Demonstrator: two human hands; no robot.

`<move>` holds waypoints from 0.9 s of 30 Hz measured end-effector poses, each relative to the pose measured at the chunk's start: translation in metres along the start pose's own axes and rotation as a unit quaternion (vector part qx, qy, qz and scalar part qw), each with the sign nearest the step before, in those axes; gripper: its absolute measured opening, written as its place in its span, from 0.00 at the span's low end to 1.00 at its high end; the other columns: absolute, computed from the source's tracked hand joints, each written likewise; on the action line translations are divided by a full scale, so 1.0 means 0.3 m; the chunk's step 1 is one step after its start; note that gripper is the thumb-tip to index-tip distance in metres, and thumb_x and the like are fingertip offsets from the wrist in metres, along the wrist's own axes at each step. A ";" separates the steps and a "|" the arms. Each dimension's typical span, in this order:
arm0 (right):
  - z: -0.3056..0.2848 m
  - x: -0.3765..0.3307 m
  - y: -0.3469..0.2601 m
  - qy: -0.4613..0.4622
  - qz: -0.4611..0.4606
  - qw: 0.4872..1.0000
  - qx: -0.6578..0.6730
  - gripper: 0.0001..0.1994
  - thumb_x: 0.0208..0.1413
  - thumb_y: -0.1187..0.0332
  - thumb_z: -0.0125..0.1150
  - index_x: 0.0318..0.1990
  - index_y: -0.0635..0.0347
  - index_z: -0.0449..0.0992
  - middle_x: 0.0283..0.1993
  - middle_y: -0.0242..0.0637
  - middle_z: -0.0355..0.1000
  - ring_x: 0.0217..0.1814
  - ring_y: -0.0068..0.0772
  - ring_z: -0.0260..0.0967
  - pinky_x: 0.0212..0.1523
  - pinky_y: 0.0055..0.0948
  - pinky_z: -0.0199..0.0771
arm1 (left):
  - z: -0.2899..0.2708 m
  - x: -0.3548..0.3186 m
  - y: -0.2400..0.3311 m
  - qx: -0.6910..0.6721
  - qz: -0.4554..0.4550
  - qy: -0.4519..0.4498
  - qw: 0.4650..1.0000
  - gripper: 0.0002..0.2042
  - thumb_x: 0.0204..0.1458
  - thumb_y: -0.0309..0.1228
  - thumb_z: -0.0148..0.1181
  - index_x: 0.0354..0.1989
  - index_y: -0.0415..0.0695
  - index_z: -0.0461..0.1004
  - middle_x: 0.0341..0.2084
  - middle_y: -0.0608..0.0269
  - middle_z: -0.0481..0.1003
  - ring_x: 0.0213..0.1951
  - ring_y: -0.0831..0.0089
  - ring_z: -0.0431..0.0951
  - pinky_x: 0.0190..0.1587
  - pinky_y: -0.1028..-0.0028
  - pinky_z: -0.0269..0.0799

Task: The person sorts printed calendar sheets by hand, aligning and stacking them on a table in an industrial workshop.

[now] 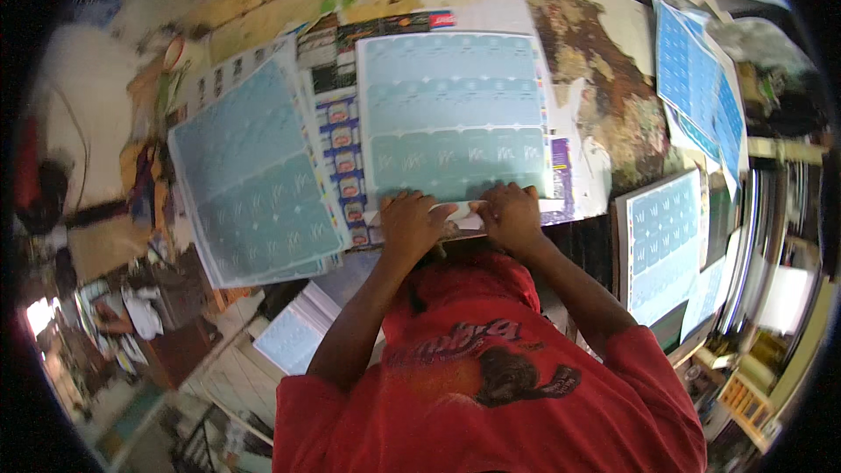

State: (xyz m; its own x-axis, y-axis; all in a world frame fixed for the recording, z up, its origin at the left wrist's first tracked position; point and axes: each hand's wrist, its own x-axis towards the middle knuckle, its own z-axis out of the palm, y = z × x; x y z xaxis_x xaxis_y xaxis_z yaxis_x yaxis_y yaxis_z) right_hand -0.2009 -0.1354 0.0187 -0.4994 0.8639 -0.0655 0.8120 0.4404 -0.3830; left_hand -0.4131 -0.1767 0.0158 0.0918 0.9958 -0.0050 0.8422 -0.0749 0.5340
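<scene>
A large light-blue and teal printed paper sheet (454, 105) lies in front of me, its near edge by my body. My left hand (410, 221) is closed on that near edge, left of its middle, fingers curled over the print. A short way to the right, my right hand (510, 217) grips the same edge with bent fingers. Between the two thumbs a white strip of the paper's margin shows, curled up; the undersides of my fingers are hidden. To the left, a slanted stack of similar printed sheets (254, 175) lies close to my left hand.
Under the sheets lies a purple-patterned printed paper (343, 158). The worktable (604, 61) has a stained, peeling top. Blue printed sheets (696, 79) lie at the far right, another stack (663, 236) nearer. More sheets (293, 333) sit low beside my left arm.
</scene>
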 end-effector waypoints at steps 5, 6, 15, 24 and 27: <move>0.019 -0.091 0.009 0.057 -0.053 0.997 0.004 0.09 0.55 0.60 0.60 0.36 0.54 0.79 0.36 0.42 0.73 0.42 0.49 0.70 0.45 0.49 0.64 | 0.033 -0.100 0.008 -0.004 -0.014 0.022 1.000 0.17 0.51 0.50 0.62 0.30 0.48 0.81 0.30 0.59 0.76 0.38 0.57 0.76 0.44 0.55 0.65; 0.013 -0.131 -0.003 0.096 -0.056 0.994 -0.019 0.10 0.56 0.60 0.60 0.38 0.55 0.78 0.37 0.42 0.72 0.43 0.51 0.69 0.46 0.49 0.64 | 0.048 -0.134 0.018 0.001 0.012 0.029 0.999 0.16 0.51 0.48 0.62 0.33 0.48 0.81 0.33 0.60 0.75 0.41 0.58 0.75 0.45 0.55 0.65; -0.022 -0.418 0.445 0.088 -0.038 0.991 -0.099 0.20 0.51 0.70 0.63 0.53 0.53 0.74 0.60 0.40 0.69 0.65 0.49 0.60 0.65 0.50 0.56 | 0.080 -0.459 -0.168 0.146 -0.053 0.080 0.985 0.16 0.48 0.36 0.60 0.45 0.45 0.78 0.48 0.57 0.75 0.56 0.57 0.71 0.60 0.56 0.65; -0.786 -0.117 0.244 0.203 0.025 0.914 0.350 0.16 0.57 0.61 0.69 0.42 0.61 0.72 0.37 0.30 0.71 0.39 0.21 0.66 0.42 0.23 0.65 | -0.712 -0.107 -0.009 -0.321 0.051 0.242 0.914 0.12 0.48 0.30 0.72 0.37 0.41 0.77 0.31 0.62 0.78 0.36 0.68 0.78 0.41 0.70 0.72; -0.998 0.086 0.180 0.248 0.015 0.887 0.390 0.18 0.57 0.55 0.66 0.43 0.61 0.72 0.36 0.29 0.71 0.37 0.21 0.67 0.39 0.22 0.66 | -0.894 0.133 0.140 -0.502 -0.023 0.290 0.814 0.14 0.52 0.35 0.71 0.38 0.39 0.75 0.31 0.67 0.77 0.34 0.79 0.75 0.37 0.76 0.71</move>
State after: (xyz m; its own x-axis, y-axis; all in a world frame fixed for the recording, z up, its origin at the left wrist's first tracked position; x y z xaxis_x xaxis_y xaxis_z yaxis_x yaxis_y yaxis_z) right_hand -0.0794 -0.0162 0.2722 -0.1291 0.9590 0.2522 0.2702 0.2787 -0.9216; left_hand -0.5167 -0.1260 0.2648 -0.4399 0.8754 0.2003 -0.0480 -0.2457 0.9682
